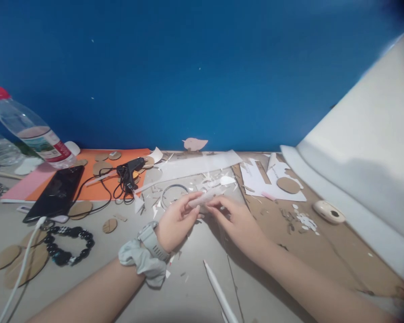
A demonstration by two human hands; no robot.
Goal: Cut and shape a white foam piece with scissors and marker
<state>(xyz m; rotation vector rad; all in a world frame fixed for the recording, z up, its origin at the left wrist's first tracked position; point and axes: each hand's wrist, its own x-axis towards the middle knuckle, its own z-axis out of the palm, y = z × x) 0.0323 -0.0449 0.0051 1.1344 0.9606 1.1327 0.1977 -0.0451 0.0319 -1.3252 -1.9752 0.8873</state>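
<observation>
Between my two hands is a small translucent white strip, perhaps paper or film; its exact kind is not clear. My left hand pinches its left part between thumb and fingers. At the strip's right end, the fingertips of my right hand are pressed together on it. A watch and a pale scrunchie circle my left wrist. Just beyond the hands lie white scraps and a thin dark ring. Below them a white pen points away from me.
At left are a black glue gun with its cable, a phone, a bead bracelet and a tilted-looking water bottle. A pink paper bird stands by the blue wall. A cardboard disc and a white mouse-like object lie right.
</observation>
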